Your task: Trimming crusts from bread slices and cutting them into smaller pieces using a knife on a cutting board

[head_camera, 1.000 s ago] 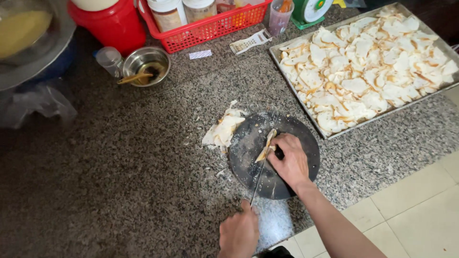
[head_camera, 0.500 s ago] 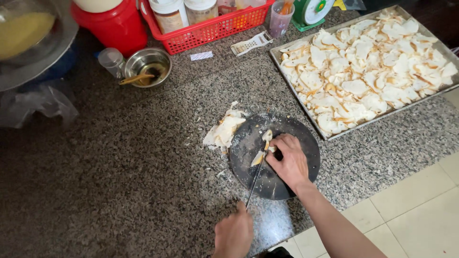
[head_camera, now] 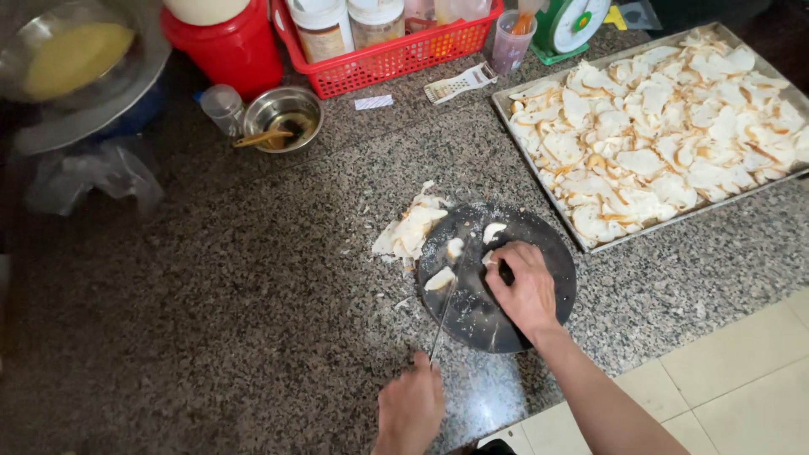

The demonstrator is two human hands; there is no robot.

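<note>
My left hand [head_camera: 410, 410] grips the handle of a thin knife [head_camera: 442, 318] at the counter's near edge. The blade points up onto a round dark cutting board [head_camera: 539, 240]. My right hand [head_camera: 524, 288] rests curled on the board, fingertips pinching a small white food piece [head_camera: 486, 258]. Cut white pieces lie loose on the board: one at the knife tip [head_camera: 440, 279], two further back [head_camera: 455, 247] [head_camera: 493, 230]. A heap of white slices [head_camera: 408, 232] sits against the board's left rim.
A metal tray [head_camera: 539, 181] full of pale slices fills the back right. Behind are a red basket [head_camera: 396, 59] with jars, a red container [head_camera: 227, 46], a small steel bowl [head_camera: 285, 114], a large bowl of yellow batter [head_camera: 76, 59] and a plastic bag [head_camera: 93, 181]. The granite counter's edge meets floor tiles [head_camera: 742, 379] at right.
The long strip under my right hand is now separate small pieces. My left hand has drawn the knife back toward me, and my right hand has slid slightly nearer on the board.
</note>
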